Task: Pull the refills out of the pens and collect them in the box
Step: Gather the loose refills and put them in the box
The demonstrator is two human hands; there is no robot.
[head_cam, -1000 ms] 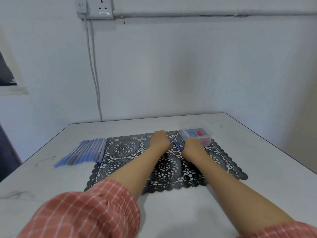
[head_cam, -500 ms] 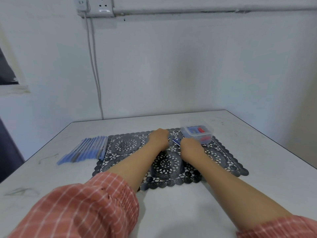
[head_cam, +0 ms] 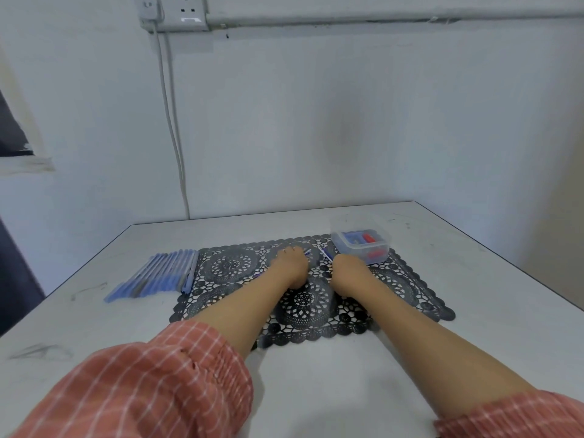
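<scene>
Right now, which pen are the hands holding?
The blue pen gripped between the left hand and right hand, over the black mat. The other pens lie in a row left of it, untouched.

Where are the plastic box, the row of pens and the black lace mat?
plastic box (head_cam: pixel 347 250): head view, on its near wall.
row of pens (head_cam: pixel 161 273): head view, on the middle of the row.
black lace mat (head_cam: pixel 234 267): head view, on a bare patch at its left.

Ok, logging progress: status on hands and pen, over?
Left hand and right hand each grip part of the pen, ends apart. Box open, just beyond right hand. Nothing between.
</scene>
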